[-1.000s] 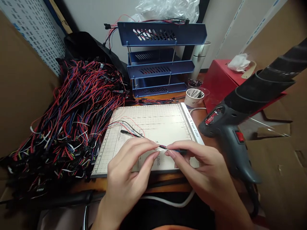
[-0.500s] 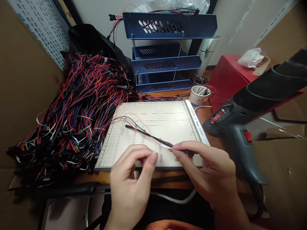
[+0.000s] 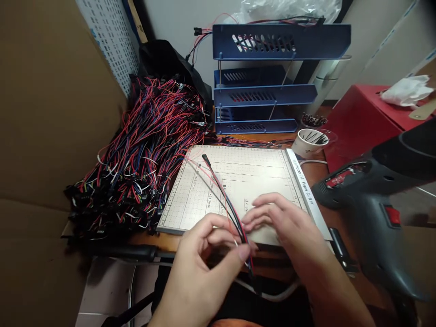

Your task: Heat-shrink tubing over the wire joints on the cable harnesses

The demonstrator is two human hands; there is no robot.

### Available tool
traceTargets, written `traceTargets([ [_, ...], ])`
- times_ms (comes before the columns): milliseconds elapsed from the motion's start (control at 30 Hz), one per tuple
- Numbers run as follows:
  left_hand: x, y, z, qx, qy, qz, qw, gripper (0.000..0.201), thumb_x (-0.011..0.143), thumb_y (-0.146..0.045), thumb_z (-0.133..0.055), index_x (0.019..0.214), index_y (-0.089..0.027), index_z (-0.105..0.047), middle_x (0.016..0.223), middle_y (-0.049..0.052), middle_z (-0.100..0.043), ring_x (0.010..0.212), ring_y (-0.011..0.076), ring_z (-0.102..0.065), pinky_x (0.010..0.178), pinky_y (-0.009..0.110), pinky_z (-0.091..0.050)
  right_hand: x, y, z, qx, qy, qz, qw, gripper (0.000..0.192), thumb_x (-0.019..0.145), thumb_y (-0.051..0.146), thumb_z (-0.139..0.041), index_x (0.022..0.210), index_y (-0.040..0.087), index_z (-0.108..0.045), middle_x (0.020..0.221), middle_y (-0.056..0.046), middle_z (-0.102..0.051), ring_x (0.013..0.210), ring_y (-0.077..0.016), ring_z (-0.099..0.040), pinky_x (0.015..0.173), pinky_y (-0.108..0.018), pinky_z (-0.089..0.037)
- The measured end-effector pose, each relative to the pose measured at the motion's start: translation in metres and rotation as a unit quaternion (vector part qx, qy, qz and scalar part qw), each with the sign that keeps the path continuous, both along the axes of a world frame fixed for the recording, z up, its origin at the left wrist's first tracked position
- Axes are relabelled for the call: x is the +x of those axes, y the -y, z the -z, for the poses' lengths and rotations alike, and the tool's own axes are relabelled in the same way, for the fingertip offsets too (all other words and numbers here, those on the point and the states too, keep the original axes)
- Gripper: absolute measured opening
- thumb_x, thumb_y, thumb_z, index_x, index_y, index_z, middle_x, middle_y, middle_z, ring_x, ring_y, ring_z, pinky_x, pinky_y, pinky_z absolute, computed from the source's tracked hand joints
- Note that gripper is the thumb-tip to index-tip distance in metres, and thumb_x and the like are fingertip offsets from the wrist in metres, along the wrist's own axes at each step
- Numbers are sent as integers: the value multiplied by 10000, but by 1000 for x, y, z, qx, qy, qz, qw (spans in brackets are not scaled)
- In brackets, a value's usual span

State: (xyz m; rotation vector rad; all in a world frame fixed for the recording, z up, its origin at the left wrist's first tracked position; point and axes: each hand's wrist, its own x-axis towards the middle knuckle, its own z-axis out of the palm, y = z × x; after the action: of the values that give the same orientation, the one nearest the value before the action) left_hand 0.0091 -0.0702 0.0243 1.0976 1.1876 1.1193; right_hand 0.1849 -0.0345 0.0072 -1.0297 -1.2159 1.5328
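A wire harness (image 3: 229,204) of black, red and white leads with a black end (image 3: 206,160) slants across the board. My left hand (image 3: 213,268) is closed on it, the leads pinched between thumb and fingers. Its lower end hangs below that hand, over the front edge. My right hand (image 3: 282,222) is just right of the wires, fingers loosely bent and apart, fingertips close to the bundle; its thumb is hidden. Beneath both hands lies a cream paper cutter board (image 3: 262,181) with printed grid lines.
A large heap of wire harnesses (image 3: 150,145) covers the left side. Behind the board stand a blue tiered rack (image 3: 265,95) and a paper cup (image 3: 309,143) of thin black pieces. On the right are a grey heat gun (image 3: 378,204) and a red box (image 3: 361,118).
The harness has passed from my right hand's pinch into my left hand, and now points more steeply down. My right hand has loosened. The whole view has shifted, moving the scene rightward.
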Motion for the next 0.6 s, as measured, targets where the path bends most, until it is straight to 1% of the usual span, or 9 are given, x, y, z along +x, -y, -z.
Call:
traceTargets([
  [67, -3, 7, -2, 14, -53, 23, 998, 154, 836, -140, -746, 883, -242, -639, 710, -46, -743, 679, 110, -747, 678, 151, -581, -10, -15, -6, -42, -42, -53, 997, 551, 984, 664, -651, 1225, 168, -632, 994, -102, -760, 955, -206, -733, 925, -315, -564],
  [133, -7, 14, 2, 44, -113, 45, 992, 212, 846, -113, -715, 966, -273, -646, 755, -61, -747, 721, 109, -762, 723, 156, -594, -24, -29, -16, -77, -124, -129, 981, 660, 925, 712, -695, 1290, 167, -619, 1111, -137, -759, 1033, -235, -741, 966, -361, -571],
  [200, -13, 20, 7, 79, -169, 48, 981, 273, 871, -121, -687, 1066, -306, -640, 822, -60, -765, 769, 118, -776, 753, 170, -608, -39, -40, -28, -121, -207, -193, 951, 579, 888, 623, -793, 1210, 169, -634, 1202, -147, -740, 1017, -220, -746, 933, -347, -592],
  [300, -24, 25, 11, 120, -238, 25, 964, 394, 904, -135, -657, 1223, -358, -592, 862, -70, -788, 794, 122, -794, 781, 178, -622, -58, -56, -50, -124, -280, -150, 940, 316, 876, 363, -841, 1025, 156, -654, 1089, -79, -726, 746, -119, -689, 777, -263, -598],
  [367, -33, 24, 8, 148, -278, 3, 949, 470, 922, -157, -654, 1325, -381, -560, 860, -74, -800, 766, 116, -800, 768, 162, -623, -70, -68, -65, -123, -268, -95, 951, 191, 893, 217, -785, 989, 149, -635, 953, -25, -686, 570, -60, -537, 662, -233, -564],
  [433, -44, 22, 2, 174, -304, -31, 936, 449, 941, -209, -660, 1349, -379, -581, 865, -66, -814, 742, 121, -807, 738, 150, -628, -81, -82, -80, -132, -247, -55, 958, 80, 965, 148, -678, 980, 151, -599, 808, 31, -605, 482, -42, -405, 540, -205, -479],
  [467, -50, 20, -1, 176, -315, -57, 931, 396, 949, -240, -665, 1321, -367, -616, 872, -58, -820, 739, 129, -810, 720, 151, -632, -88, -89, -88, -127, -242, -37, 961, 73, 1008, 148, -629, 965, 162, -572, 748, 53, -550, 458, -41, -356, 494, -197, -426],
  [533, -64, 17, -5, 164, -344, -123, 916, 284, 951, -316, -696, 1234, -339, -690, 882, -43, -826, 741, 153, -813, 679, 165, -642, -103, -104, -101, -105, -236, -61, 964, 172, 1061, 157, -569, 899, 181, -515, 690, 69, -455, 452, -45, -299, 457, -196, -357],
  [600, -79, 12, -7, 142, -384, -198, 891, 293, 937, -394, -728, 1221, -320, -719, 959, -25, -831, 807, 186, -816, 679, 197, -653, -124, -118, -113, -67, -236, -69, 967, 208, 1082, 167, -567, 901, 196, -468, 697, 72, -424, 474, -46, -290, 456, -185, -329],
])
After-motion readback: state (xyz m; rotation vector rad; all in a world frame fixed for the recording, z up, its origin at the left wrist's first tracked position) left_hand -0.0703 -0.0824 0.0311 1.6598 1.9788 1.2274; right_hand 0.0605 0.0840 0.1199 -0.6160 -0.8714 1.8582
